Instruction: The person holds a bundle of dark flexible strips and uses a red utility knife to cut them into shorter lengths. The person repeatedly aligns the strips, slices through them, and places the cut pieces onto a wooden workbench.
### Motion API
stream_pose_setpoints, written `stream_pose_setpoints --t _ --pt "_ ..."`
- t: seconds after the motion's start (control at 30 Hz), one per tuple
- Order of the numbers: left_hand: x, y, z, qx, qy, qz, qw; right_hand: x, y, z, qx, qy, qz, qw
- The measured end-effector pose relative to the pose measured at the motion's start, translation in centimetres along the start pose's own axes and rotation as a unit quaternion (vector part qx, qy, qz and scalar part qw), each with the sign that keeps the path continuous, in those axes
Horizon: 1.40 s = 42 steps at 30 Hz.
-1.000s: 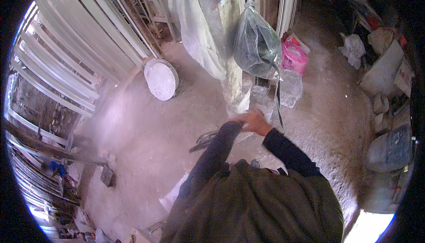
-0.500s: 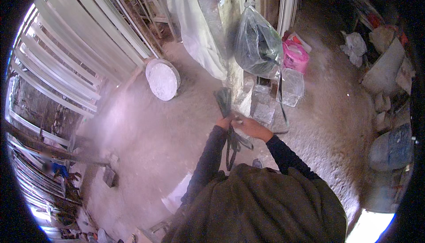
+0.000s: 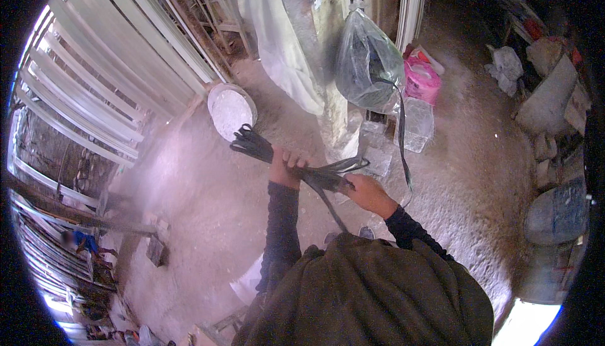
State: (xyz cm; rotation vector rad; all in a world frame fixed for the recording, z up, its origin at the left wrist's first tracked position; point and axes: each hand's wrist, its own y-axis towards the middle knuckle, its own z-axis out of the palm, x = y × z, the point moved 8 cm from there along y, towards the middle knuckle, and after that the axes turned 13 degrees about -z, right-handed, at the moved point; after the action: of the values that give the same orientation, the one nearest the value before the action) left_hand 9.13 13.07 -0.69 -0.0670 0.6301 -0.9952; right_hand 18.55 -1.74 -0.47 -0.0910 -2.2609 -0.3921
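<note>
A looped bundle of dark flat strips (image 3: 253, 145) stretches sideways in front of my body. My left hand (image 3: 287, 166) is closed round its middle, and folded loops stick out past the fist to the left. At the right end, my right hand (image 3: 370, 195) grips the strips between thumb and fingers. One loose strip hangs from the bundle toward my lap. Ahead and to the right hangs a clear plastic bag (image 3: 370, 72) with dark material inside. A long dark strip runs out of it and down toward my right wrist.
A round whitish basin (image 3: 231, 113) stands on the dusty floor at the left. Pale slats (image 3: 94, 50) lean beyond it. Clear wrapped blocks (image 3: 414, 124) and a pink package (image 3: 420, 80) lie under the bag. Sacks and a blue container (image 3: 556, 210) line the right side.
The bundle has swung from upright to nearly level. My left hand has moved left and up, my right hand slightly right and down, so they are farther apart with the strips spread between them.
</note>
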Motion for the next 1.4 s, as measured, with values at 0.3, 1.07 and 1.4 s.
stream_pose_setpoints --t 0.3,1.07,1.4 --pt "0.8 -0.4 1.0 0.033 0.121 0.047 0.991 4.3 1.1 -2.2 -0.067 -0.341 -0.144 0.927" --pt "-1.5 -4.4 2.6 0.083 -0.053 0.034 0.995 1.6 0.2 4.0 0.268 0.072 0.043 0.96" --pt "-1.4 -4.5 0.3 -0.008 -0.047 0.09 0.995 0.2 -0.4 4.0 0.233 -0.007 -0.078 0.969"
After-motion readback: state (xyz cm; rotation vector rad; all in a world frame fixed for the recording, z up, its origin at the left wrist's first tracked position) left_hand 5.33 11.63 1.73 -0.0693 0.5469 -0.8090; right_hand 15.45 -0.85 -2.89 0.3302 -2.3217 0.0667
